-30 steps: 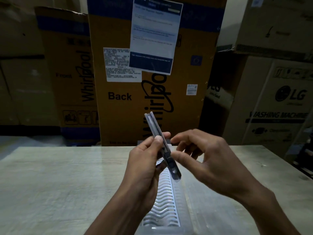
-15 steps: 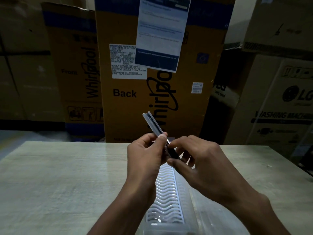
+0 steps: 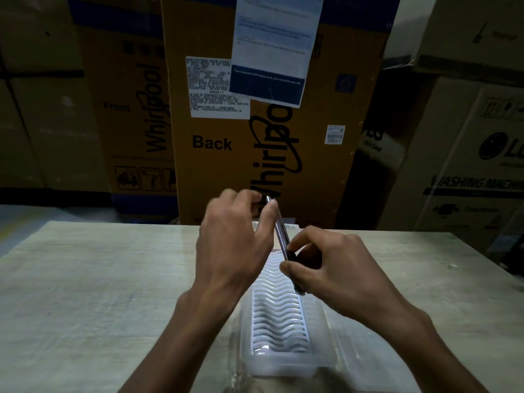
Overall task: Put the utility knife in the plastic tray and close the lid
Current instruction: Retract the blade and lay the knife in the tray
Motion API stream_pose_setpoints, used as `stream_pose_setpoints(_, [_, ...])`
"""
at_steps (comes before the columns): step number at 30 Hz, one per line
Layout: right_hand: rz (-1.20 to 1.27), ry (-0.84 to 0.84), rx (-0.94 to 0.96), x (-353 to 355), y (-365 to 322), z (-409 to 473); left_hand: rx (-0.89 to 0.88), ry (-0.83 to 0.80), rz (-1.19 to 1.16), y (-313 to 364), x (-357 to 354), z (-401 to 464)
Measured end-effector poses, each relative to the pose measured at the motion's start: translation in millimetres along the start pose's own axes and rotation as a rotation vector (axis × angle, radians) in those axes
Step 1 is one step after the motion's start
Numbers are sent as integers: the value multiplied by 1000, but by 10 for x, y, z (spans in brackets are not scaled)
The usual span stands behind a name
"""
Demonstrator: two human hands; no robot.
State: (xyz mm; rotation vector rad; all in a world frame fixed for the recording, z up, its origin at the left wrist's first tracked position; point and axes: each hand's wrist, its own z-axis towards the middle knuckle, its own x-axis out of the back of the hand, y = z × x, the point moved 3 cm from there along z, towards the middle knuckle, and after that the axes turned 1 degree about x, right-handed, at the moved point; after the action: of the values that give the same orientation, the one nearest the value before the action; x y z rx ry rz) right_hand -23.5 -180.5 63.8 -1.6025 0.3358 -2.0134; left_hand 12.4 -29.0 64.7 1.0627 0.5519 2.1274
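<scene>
The utility knife (image 3: 280,232) is a slim grey tool with a dark end, held tilted just above the far half of the plastic tray (image 3: 279,361). My right hand (image 3: 326,268) grips its dark lower end. My left hand (image 3: 235,242) pinches the upper tip between thumb and fingers. The tray is a long translucent box with a white wavy ribbed insert, lying lengthwise on the table below my hands. Its clear lid (image 3: 360,344) lies open flat to the right of it, hard to make out.
The pale wood-grain table (image 3: 85,293) stretches left and right of the tray. Behind its far edge stand tall Whirlpool cartons (image 3: 215,143) and, at the right, LG washing machine boxes (image 3: 467,171).
The knife has come down from upright in front of the carton to a low tilt over the tray. My left hand slid up to its tip; my right hand closed on its lower end.
</scene>
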Motion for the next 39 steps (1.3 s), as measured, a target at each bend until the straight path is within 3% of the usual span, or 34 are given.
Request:
stream_pose_setpoints(8, [-134,-208,-131,-528,78,-30,-238,-98,260,-151,-58,64])
stream_pose_setpoints(15, [-340,-224,-132,-667,39,-70,-142,-42,379,-182,-79,54])
stream_pose_setpoints(22, [-355,-219,-136,-753,77,-50,-105,-53,369,-187,-73,51])
stream_pose_setpoints(29, [-278,-171,-118,-594,0,-4,-74,-98,349,-194,-78,49])
stream_pose_setpoints(34, [-82,17,-137,-133,127,122,-23,-147,260,-217,-90,76])
stream_pose_setpoints(39, [-162,92,-241,67,590,217,-32,-168,257,-221,-112,69])
